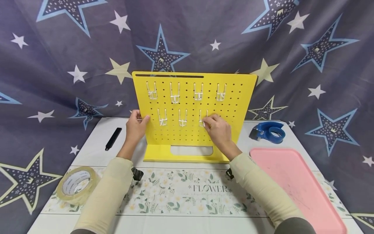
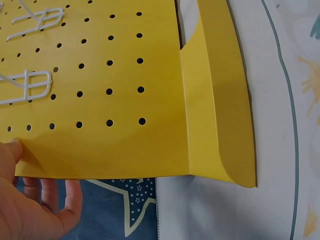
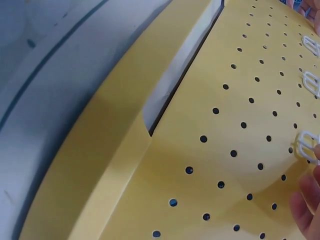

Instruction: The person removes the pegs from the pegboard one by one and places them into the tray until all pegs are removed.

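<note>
Pegboard (image 1: 190, 105): yellow, standing upright on its base at the far middle of the white table (image 1: 163, 225).
Wire hooks (image 1: 174, 96): white, four along the upper row, three along the lower.
Left hand (image 1: 136, 127): grasping the pegboard's left edge, thumb in front, fingers behind.
Right hand (image 1: 219, 130): pinching the rightmost lower hook (image 1: 201, 122) against the board's face.
Left side: black flat bar (image 1: 113, 139) far, clear tape roll (image 1: 74, 199) near.
Right side: blue tape dispenser (image 1: 266, 132) far, pink tray (image 1: 280, 165) nearer.
</note>
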The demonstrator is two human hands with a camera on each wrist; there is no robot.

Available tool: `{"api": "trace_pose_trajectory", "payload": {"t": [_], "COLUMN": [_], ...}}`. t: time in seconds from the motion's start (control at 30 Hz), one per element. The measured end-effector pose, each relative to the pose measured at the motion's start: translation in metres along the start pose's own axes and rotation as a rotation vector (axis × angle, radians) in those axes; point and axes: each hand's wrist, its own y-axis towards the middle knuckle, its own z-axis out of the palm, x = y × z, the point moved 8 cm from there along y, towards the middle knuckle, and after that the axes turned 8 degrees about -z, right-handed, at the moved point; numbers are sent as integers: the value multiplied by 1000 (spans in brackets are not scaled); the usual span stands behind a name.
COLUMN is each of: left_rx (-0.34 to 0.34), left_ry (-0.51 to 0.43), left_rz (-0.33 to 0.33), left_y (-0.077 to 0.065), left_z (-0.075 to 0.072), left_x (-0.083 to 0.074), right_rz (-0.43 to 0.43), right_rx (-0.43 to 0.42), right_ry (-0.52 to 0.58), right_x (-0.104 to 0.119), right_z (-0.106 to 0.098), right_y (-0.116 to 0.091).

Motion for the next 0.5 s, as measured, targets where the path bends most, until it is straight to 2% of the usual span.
{"api": "trace_pose_trajectory", "payload": {"t": [0.17,0.5], "left_rx": [20,35], "left_ry": [9,27], "left_rz": [-19,-15], "left_y": [-1,1], "left_z": [0,0], "left_x": [0,-2], "right_rz": [-27,-66], "right_rx": [-14,-55], "right_ry": [1,-20], "right_x": [2,8], "right_z": [-2,-10], "right_y": [-1,-1]}}
